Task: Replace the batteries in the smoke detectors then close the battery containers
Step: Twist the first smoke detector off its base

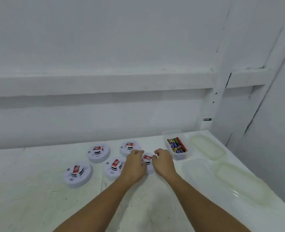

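Note:
Several round white smoke detectors with red labels lie on the white table. One detector (147, 162) sits between my hands. My left hand (135, 164) rests on its left side and my right hand (163, 162) curls around its right side; both grip its body, which they partly hide. Other detectors lie at the far left (78, 174), the back left (99, 153), the middle (113, 167) and the back (130, 147). A clear plastic box (177, 145) holding several batteries stands just right of my right hand.
Three clear empty plastic containers or lids lie on the table's right side: one at the back (207, 148), one nearer the middle (197, 173), one at the right edge (238, 181). A white wall with a ledge rises behind the table.

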A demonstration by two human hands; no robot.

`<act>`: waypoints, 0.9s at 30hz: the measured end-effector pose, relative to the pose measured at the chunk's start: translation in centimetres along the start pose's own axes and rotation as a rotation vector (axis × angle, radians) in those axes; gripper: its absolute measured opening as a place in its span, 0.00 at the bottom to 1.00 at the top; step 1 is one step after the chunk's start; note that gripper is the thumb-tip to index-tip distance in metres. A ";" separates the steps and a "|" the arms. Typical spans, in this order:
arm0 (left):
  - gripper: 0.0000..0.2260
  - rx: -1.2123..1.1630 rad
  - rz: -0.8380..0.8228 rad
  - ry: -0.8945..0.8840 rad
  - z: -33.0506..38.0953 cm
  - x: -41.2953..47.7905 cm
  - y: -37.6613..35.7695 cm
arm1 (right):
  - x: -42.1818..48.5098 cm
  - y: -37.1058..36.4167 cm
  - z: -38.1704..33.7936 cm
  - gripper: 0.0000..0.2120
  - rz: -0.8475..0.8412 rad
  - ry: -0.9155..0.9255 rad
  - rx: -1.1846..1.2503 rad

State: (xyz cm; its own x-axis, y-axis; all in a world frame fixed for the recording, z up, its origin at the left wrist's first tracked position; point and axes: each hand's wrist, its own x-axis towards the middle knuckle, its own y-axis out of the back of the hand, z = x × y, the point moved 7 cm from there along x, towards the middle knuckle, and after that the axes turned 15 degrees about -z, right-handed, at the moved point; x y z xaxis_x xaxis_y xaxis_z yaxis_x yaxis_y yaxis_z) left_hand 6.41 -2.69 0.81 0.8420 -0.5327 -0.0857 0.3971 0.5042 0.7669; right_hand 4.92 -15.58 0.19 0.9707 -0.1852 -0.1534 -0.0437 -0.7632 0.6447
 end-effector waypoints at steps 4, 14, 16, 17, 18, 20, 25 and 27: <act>0.20 0.011 -0.038 0.050 -0.2 -0.2 -1.8 | -0.2 -1.4 3.0 0.12 -0.057 -0.151 0.052; 0.20 -0.350 0.102 0.055 -0.7 -3.0 -1.8 | -1.6 -2.4 4.5 0.12 -0.105 -0.124 0.380; 0.18 -0.462 0.129 0.022 -0.3 -4.0 -1.8 | -2.4 -2.1 4.3 0.12 -0.101 -0.095 0.507; 0.18 -0.516 0.141 0.013 -0.3 -4.7 -2.0 | -2.9 -2.0 4.3 0.11 -0.098 -0.073 0.557; 0.18 -0.569 0.160 0.005 -0.3 -5.3 -2.1 | -3.5 -1.8 4.2 0.11 -0.102 -0.047 0.589; 0.17 -0.663 0.191 0.007 -0.7 -6.4 -2.6 | -4.7 -1.3 4.0 0.13 -0.121 0.011 0.628; 0.19 -0.852 0.217 0.026 -1.7 -8.3 -3.2 | -7.6 -0.5 3.1 0.20 -0.155 0.171 0.479; 0.22 -0.869 0.199 0.029 -1.9 -8.9 -3.4 | -8.7 -0.6 2.8 0.18 -0.159 0.228 0.357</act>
State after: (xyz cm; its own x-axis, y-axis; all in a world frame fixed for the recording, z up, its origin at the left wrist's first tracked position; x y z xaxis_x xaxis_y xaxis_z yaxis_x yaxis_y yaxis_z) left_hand -1.78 1.60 -2.22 0.9292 -0.3686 -0.0275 0.3691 0.9292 0.0170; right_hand -4.20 -15.23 -0.93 0.9975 0.0624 -0.0347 0.0702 -0.9442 0.3219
